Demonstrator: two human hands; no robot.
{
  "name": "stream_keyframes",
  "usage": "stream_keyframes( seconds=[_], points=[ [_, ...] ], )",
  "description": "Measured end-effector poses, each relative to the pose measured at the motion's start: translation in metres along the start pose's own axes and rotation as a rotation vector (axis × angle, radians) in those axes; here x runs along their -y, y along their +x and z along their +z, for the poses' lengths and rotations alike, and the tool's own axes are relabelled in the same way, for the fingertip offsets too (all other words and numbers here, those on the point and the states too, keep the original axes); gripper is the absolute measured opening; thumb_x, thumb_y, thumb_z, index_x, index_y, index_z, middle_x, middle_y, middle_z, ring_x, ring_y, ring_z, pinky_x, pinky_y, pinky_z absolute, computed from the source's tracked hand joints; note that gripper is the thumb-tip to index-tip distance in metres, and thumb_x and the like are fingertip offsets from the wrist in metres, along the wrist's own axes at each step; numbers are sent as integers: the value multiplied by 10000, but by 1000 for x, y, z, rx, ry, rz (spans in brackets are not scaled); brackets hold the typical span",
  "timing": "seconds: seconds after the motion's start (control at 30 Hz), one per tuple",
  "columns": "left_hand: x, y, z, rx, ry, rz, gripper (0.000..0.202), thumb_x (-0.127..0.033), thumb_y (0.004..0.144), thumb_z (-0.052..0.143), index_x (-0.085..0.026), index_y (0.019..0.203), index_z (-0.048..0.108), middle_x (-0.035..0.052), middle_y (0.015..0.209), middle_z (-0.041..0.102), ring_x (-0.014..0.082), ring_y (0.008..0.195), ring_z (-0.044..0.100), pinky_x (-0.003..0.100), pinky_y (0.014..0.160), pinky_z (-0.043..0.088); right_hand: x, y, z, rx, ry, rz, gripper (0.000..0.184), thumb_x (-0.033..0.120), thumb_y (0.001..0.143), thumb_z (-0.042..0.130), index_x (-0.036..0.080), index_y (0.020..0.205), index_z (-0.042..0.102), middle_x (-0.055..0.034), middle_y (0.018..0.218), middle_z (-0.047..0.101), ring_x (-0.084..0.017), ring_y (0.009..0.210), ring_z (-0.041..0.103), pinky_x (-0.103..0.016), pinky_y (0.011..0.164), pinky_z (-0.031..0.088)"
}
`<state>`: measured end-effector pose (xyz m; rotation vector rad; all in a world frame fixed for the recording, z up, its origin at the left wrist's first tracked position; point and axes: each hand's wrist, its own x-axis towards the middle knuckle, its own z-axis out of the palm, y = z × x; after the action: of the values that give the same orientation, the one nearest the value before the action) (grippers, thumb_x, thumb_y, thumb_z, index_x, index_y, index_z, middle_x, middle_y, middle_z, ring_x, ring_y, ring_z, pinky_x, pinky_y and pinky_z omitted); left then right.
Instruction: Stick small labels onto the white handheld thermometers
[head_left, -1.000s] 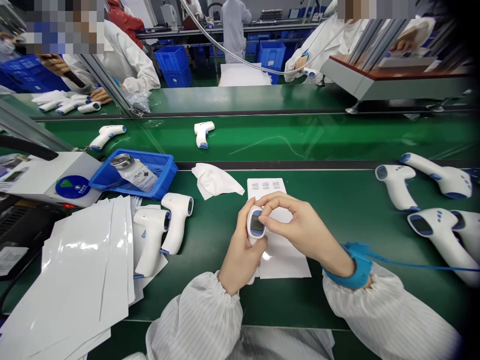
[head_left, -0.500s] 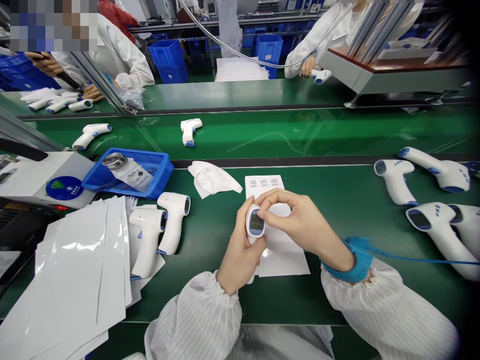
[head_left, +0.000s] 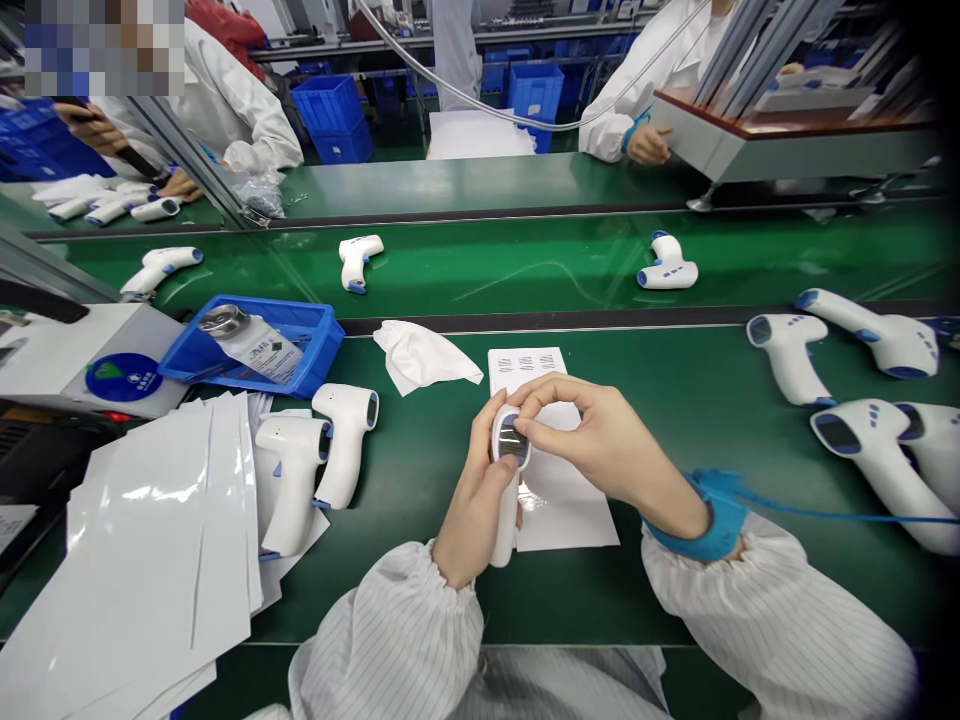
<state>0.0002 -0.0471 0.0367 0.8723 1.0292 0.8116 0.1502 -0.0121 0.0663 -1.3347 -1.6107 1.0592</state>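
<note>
My left hand (head_left: 478, 505) is closed around a white infrared thermometer (head_left: 506, 520), which stands handle down with its screen facing me. The left thumb presses at the lower edge of the dark screen, where pale streaks show. My right hand (head_left: 581, 430), with a blue strap on its wrist, has bent fingers on the thermometer's head. Its thumb and fingertips meet at the screen's upper right edge; whether anything thin is pinched there I cannot make out. Under the hands lies a white sheet (head_left: 570, 510) with rows of small print at its top.
At left are stacked white sheets (head_left: 150, 530), two upright thermometers (head_left: 346, 440) and a blue tray (head_left: 319, 365) with a bottle. A crumpled white cloth (head_left: 424, 355) lies ahead. Several thermometers (head_left: 787, 355) rest at right. Others ride the green belt (head_left: 495, 270); co-workers sit beyond.
My left thumb has moved up onto the screen's lower edge, and the screen's display has given way to streaks. Thermometers on the belt shifted left; the far-right co-worker's hand released another onto it.
</note>
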Motion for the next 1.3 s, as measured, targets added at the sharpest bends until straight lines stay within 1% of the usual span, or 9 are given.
stream_keyframes(
  seconds=[0.27, 0.47, 0.57, 0.73, 0.83, 0.97, 1.07, 1.17, 1.3],
  points=[
    [-1, -1, 2, -5, 5, -10, 626, -216, 922, 389, -387, 1507, 245, 53, 1169, 586, 69, 500, 495, 269, 512, 455, -1, 1, 0, -28, -4, -7, 111, 160, 783, 675, 229, 700, 650, 18, 902, 744, -184, 921, 683, -327, 885, 495],
    [5, 0, -1, 29, -14, 24, 628, -237, 926, 397, -372, 1520, 246, 13, 881, 582, 106, 516, 490, 276, 528, 456, -1, -1, 2, -44, -8, -18, 105, 156, 786, 673, 230, 714, 651, 12, 889, 743, -192, 915, 684, -348, 903, 497],
    [8, 1, -3, 50, -26, 31, 627, -248, 929, 400, -388, 1521, 248, 4, 829, 565, 118, 521, 492, 285, 536, 460, -1, -1, 2, -48, -13, -24, 108, 156, 790, 668, 230, 714, 646, 4, 883, 741, -202, 904, 684, -366, 899, 501],
    [8, 1, -3, 50, -30, 18, 637, -253, 917, 408, -393, 1518, 250, 18, 884, 581, 120, 520, 489, 292, 527, 454, -4, -1, 3, -70, -26, -42, 99, 193, 819, 667, 228, 739, 619, 4, 868, 718, -194, 882, 671, -359, 864, 506],
    [6, 0, -3, 54, -41, -2, 625, -293, 920, 426, -398, 1507, 238, 36, 999, 589, 110, 516, 485, 296, 518, 447, -8, -1, 7, -65, -40, -59, 67, 254, 844, 677, 233, 862, 617, -1, 926, 697, -189, 907, 653, -358, 862, 512],
    [4, 0, -2, 28, -75, 65, 636, -299, 897, 490, -376, 1483, 254, 63, 1194, 554, 89, 522, 461, 291, 506, 419, -15, -4, 15, -1, -126, -193, 288, 246, 792, 752, 243, 1036, 598, -33, 1093, 666, -219, 1048, 613, -374, 901, 508],
    [7, -1, 0, 12, -57, 98, 664, -222, 871, 487, -348, 1481, 258, 30, 995, 589, 90, 490, 428, 287, 496, 387, -17, -5, 20, -92, -157, -270, 76, 206, 896, 639, 246, 959, 622, -30, 992, 694, -203, 967, 641, -367, 853, 522],
    [9, -2, 0, 23, -42, 119, 705, -196, 841, 503, -323, 1486, 247, -17, 759, 525, 113, 477, 414, 292, 491, 366, -17, -5, 21, -162, -171, -324, 90, 189, 935, 585, 249, 890, 634, -26, 930, 719, -200, 930, 665, -372, 851, 530],
    [9, -2, -1, 26, -35, 110, 777, -122, 781, 507, -340, 1478, 242, -17, 797, 526, 111, 495, 412, 291, 496, 362, -16, -4, 21, -114, -121, -243, 81, 176, 913, 596, 251, 929, 622, -21, 984, 702, -194, 972, 652, -370, 887, 523]
  ],
)
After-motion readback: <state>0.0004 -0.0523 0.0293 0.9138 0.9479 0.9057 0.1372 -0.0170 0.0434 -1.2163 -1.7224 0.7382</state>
